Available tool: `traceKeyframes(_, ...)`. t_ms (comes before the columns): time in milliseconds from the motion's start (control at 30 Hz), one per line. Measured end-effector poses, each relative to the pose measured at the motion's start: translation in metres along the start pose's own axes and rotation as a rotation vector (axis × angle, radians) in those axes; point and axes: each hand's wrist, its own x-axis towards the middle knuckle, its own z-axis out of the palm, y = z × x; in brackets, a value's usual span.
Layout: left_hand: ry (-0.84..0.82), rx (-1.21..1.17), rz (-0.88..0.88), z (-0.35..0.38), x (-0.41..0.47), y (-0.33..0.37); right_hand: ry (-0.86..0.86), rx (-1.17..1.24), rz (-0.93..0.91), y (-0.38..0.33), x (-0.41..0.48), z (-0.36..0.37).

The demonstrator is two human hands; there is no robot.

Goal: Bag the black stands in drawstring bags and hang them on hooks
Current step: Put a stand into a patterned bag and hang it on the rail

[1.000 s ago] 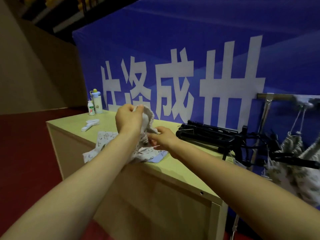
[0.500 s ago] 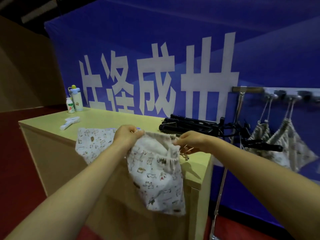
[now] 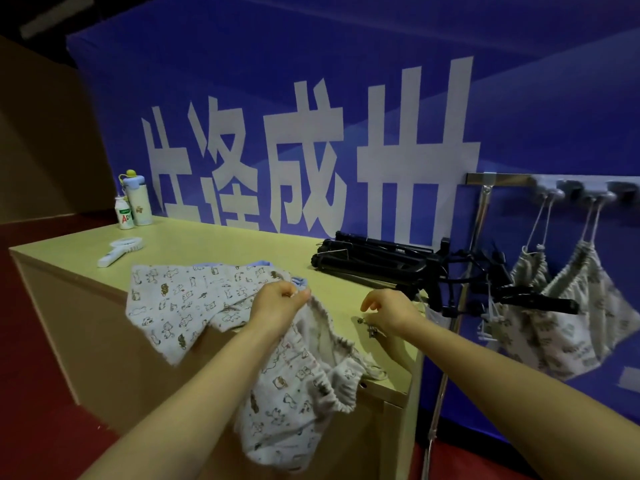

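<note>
Pale wooden table (image 3: pixel 214 247) filled the frame's left and middle, blue fabric banner (image 3: pixel 242 64) right behind it. Tall capped bottle (image 3: pixel 138 206) stood at the far left corner, white plastic handheld fan (image 3: pixel 119 251) just in front. Folded black metal stands (image 3: pixel 374 263) lay at the table's right end, and a printed cloth drawstring bag (image 3: pixel 291 403) drooped over the front edge. Far right, filled cloth bags (image 3: pixel 581 282) hung off the grey hook rail (image 3: pixel 512 178).

Printed cloth drawstring bag (image 3: pixel 294 393), matt black stands (image 3: pixel 374 259), pale wood table (image 3: pixel 221 242).
</note>
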Motion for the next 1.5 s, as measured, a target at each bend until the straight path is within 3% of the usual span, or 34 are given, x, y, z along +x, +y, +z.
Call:
traceKeyframes(200, 0.003, -0.076, -0.009, 0.009, 0.014, -0.012, 0.023, -0.158, -0.082, 0.006, 0.016, 0.015)
traceKeyframes(600, 0.007, -0.123, -0.046, 0.019, 0.028, -0.027, 0.04, -0.146, -0.1, 0.005, 0.032, 0.026)
traceKeyframes(967, -0.011, -0.167, -0.078, 0.021, 0.023, -0.027, -0.034, -0.335, -0.295, -0.008, 0.028, 0.022)
traceKeyframes(1067, -0.01, -0.18, -0.078, 0.019, 0.02, -0.026, 0.076, -0.205, -0.29, -0.017, 0.027, 0.017)
traceKeyframes(1200, 0.002, -0.186, -0.075, 0.016, 0.016, -0.024, 0.339, 0.464, -0.168, -0.052, 0.008, -0.004)
traceKeyframes(1300, 0.007, -0.201, -0.071, 0.012, 0.009, -0.023, 0.22, 0.8, -0.151, -0.084, -0.023, -0.018)
traceKeyframes(1367, 0.001, -0.205, -0.06, 0.008, 0.002, -0.019, 0.119, 0.752, -0.173, -0.096, -0.042, -0.009)
traceKeyframes(1500, 0.035, -0.129, 0.067, -0.005, -0.025, -0.005, 0.113, 0.582, -0.156, -0.097, -0.066, 0.012)
